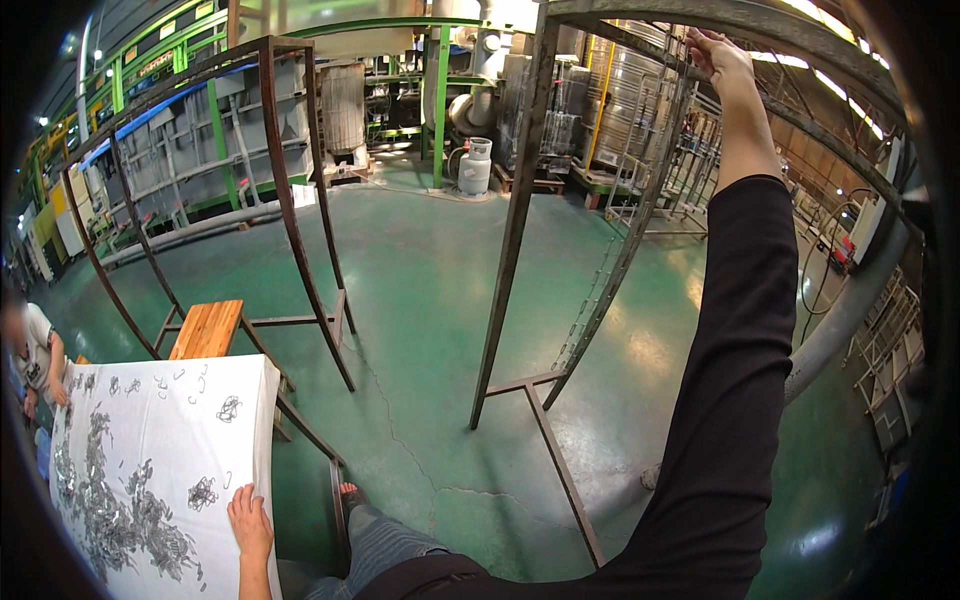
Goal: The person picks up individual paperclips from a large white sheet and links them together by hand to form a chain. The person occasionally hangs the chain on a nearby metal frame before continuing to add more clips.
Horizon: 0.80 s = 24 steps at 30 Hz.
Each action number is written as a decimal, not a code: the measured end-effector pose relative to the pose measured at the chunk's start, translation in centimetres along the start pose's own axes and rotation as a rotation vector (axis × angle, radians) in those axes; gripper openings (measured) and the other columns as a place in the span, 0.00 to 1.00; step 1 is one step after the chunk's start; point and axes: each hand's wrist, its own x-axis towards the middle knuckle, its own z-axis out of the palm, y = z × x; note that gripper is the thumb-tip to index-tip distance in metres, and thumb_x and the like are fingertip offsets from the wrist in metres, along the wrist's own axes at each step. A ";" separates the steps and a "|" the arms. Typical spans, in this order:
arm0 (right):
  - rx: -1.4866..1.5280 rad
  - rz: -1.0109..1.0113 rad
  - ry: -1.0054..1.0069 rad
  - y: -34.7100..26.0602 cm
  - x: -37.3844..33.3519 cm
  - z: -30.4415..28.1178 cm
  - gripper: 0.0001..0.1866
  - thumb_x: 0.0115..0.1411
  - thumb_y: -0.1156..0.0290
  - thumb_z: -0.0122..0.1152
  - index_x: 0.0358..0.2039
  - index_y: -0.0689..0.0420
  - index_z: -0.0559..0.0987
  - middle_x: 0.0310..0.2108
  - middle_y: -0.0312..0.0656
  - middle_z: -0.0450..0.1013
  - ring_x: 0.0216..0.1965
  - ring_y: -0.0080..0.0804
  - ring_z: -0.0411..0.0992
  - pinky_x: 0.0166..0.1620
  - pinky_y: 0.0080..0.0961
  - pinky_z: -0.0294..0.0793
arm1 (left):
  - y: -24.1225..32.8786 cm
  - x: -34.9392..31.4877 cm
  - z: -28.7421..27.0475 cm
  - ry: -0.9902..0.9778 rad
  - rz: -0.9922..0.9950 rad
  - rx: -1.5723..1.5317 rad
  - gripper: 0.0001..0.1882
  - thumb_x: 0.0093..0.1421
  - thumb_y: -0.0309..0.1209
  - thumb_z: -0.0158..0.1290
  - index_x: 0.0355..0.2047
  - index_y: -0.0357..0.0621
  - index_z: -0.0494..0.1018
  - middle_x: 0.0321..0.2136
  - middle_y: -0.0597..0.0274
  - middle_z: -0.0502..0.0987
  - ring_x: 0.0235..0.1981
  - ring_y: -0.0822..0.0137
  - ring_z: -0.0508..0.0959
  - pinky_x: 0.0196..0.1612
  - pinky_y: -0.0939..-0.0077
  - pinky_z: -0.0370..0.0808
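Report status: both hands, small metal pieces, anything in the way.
Left hand resting on white cloth. Right hand raised near metal frame, grip unclear. Small metal pieces scattered on cloth. Frame bars close to right hand.

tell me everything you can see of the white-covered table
The white-covered table stands at the lower left, its cover, seemingly cloth, folding down over the right edge. Small grey pieces, metallic in look, lie scattered and heaped on top, with dark curved pieces in tangles nearer that edge. The left hand rests there; a co-worker's hand is at the far left.
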 end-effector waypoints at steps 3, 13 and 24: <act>-0.007 -0.008 -0.006 1.1 1.5 -0.3 0.10 0.55 0.77 0.63 0.38 0.65 0.77 0.31 0.47 0.77 0.31 0.32 0.78 0.27 0.16 0.80 | 0.2 -0.1 -0.2 0.000 -0.003 0.000 0.11 0.50 0.20 0.49 0.35 0.36 0.70 0.52 0.51 0.66 0.55 0.48 0.62 0.56 0.52 0.58; -0.228 -0.019 0.107 1.7 0.0 -3.8 0.13 0.56 0.66 0.63 0.38 0.59 0.77 0.34 0.41 0.77 0.25 0.24 0.73 0.26 0.16 0.73 | 0.5 0.3 -1.0 -0.027 -0.006 0.015 0.12 0.52 0.19 0.48 0.38 0.37 0.70 0.53 0.52 0.65 0.57 0.50 0.62 0.57 0.56 0.58; -0.517 0.149 0.164 32.2 -30.4 -17.3 0.11 0.55 0.66 0.62 0.32 0.61 0.77 0.22 0.35 0.72 0.21 0.22 0.68 0.27 0.20 0.67 | 0.7 0.5 -1.6 -0.037 -0.006 0.014 0.14 0.52 0.19 0.47 0.41 0.40 0.69 0.54 0.54 0.65 0.57 0.51 0.62 0.57 0.56 0.59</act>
